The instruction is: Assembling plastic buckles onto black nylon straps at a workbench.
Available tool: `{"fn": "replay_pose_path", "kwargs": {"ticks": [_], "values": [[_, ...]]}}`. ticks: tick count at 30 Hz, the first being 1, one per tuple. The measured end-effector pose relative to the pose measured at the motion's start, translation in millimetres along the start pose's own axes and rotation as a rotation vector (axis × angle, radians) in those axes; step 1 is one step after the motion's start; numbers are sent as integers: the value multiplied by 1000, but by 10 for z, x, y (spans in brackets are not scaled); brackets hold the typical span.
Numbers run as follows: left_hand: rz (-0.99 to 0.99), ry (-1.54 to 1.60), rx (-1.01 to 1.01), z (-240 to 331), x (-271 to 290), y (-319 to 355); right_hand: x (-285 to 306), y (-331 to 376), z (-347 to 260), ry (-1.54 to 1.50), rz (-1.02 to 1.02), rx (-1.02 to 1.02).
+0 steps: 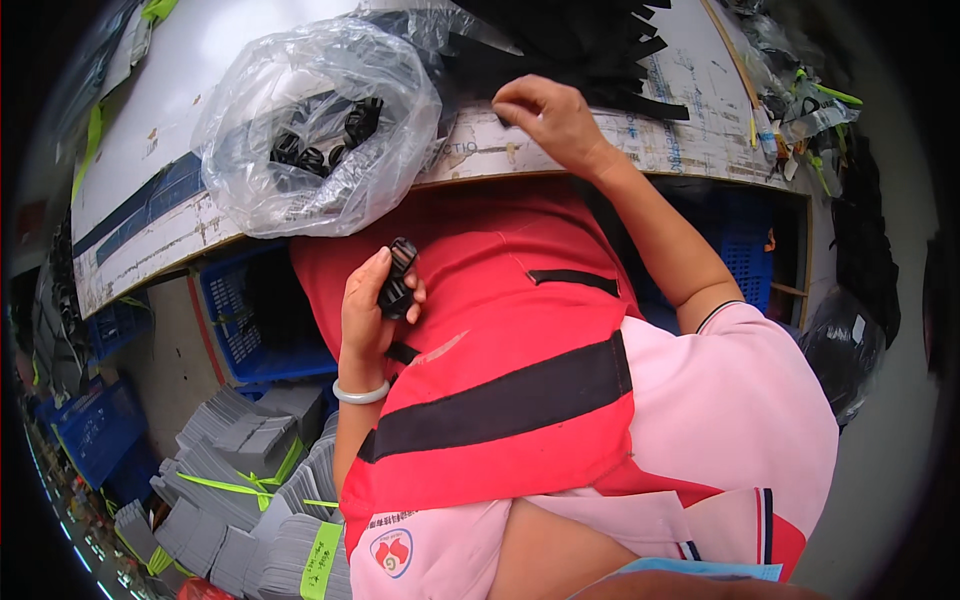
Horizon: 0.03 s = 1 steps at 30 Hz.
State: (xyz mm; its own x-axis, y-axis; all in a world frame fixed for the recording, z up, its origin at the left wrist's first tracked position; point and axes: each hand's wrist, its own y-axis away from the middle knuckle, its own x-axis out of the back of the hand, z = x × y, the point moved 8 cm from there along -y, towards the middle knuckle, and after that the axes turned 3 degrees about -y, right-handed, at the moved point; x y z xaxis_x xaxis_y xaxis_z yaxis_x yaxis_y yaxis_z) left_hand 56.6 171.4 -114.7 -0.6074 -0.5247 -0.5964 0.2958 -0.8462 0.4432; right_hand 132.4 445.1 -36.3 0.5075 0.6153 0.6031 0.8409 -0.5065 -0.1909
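While the left hand (372, 300) sits below the table edge (330, 215), it pinches a black plastic buckle (398, 280) between thumb and fingers; buckle long axis near upright, tilted slightly right. Right hand (545, 115) lies up-right of the buckle, on the table, fingers curled onto the end of a black strap (600, 95) from the pile of black straps (580, 35); whether it has the strap gripped, cannot tell. Clear plastic bag (320, 120), just above the buckle, on the table, holds more black buckles (325, 140). Blue crate (250, 320) left of the buckle: contents not discernible.
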Motion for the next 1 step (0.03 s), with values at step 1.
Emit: {"fn": "replay_pose_path", "kwargs": {"ticks": [1], "values": [[-35, 93, 15, -22, 13, -39, 197, -112, 156, 67, 55, -75]]}}
